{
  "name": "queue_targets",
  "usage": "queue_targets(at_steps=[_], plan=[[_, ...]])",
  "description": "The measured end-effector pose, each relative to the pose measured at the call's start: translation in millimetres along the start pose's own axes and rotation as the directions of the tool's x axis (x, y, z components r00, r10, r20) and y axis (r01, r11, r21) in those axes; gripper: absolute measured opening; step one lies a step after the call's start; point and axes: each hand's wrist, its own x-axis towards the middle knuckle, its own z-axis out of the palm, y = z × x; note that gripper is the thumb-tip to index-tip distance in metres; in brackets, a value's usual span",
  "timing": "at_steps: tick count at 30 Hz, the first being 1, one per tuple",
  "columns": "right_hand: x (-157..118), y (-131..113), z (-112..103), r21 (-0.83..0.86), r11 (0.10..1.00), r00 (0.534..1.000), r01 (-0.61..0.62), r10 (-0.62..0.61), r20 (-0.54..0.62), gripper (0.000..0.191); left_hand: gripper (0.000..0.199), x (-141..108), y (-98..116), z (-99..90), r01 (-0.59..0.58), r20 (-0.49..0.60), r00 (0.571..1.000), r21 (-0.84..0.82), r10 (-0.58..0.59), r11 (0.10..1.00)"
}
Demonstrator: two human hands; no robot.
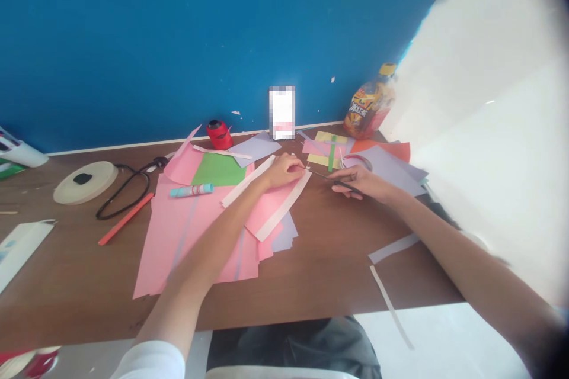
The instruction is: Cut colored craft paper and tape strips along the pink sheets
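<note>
My left hand [283, 170] is closed on the far right end of a pink paper [269, 211] with white strips along its edges, and presses it over the stack below. My right hand [361, 182] grips a pair of scissors [349, 188] with dark handles. The scissors' blades point left to the paper's corner beside my left fingertips; whether they touch the paper I cannot tell. Beneath lie more pink sheets [164, 237] with faint bluish strips. On top of these rest a turquoise-and-white glue stick [192, 190] and a green paper [219, 169].
Behind are a red spool [219, 135], a pixelated upright card [282, 111] and a drink bottle [368, 103]. Coloured papers [386, 166] lie right. Leftward sit a round cream disc [86, 183], a black cable [122, 210] and a red strip [127, 219]. A narrow strip [391, 307] overhangs the front edge.
</note>
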Motion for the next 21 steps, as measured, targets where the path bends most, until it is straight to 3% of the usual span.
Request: queue_targets(at_steps=[21], plan=[[-0.6, -0.6, 0.3, -0.034, 0.999, 1.0, -0.006, 0.006, 0.009, 0.07, 0.023, -0.8, 1.9, -1.0, -0.002, 0.006, 1.0, 0.013, 0.002, 1.0]])
